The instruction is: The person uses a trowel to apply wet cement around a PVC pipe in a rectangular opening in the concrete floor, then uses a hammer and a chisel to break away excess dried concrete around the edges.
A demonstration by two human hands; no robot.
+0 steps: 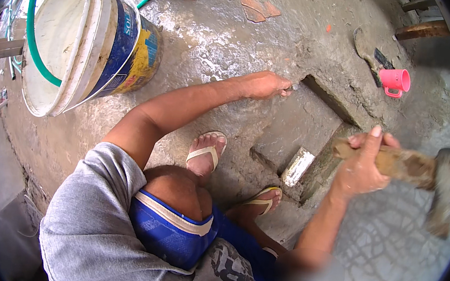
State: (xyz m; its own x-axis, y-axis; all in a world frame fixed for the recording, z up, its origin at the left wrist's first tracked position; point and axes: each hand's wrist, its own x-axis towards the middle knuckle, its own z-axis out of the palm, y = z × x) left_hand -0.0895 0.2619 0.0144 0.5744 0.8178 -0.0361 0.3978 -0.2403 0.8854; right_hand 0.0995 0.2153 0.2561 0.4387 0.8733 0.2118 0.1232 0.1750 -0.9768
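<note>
A: What is close to us?
B: Two feet in sandals. The left foot (200,162) is on the floor, and the right foot (263,200) is near a white block (298,168). I think both toes should stay out of the hammer's way.

A: Where is the hammer (411,166)?
B: Over on the right, up above the floor. The right hand (363,169) is wrapped around its wooden handle, with the thumb on top. A bit of handle sticks out past the hand, and the heavy head is at the far right.

A: Is that a good hold?
B: It looks snug. I would hold firm, swing small and watch the spot to hit.

A: And the left hand (266,85)?
B: Its fingers are curled in, by the corner of a long groove (331,99). Something tiny pokes out at the fingertips, but I can't tell what. Those fingers should stay clear of any hit.

A: What is farther off?
B: A pink mug (393,79), past the groove, then broken red tile (252,10).
</note>
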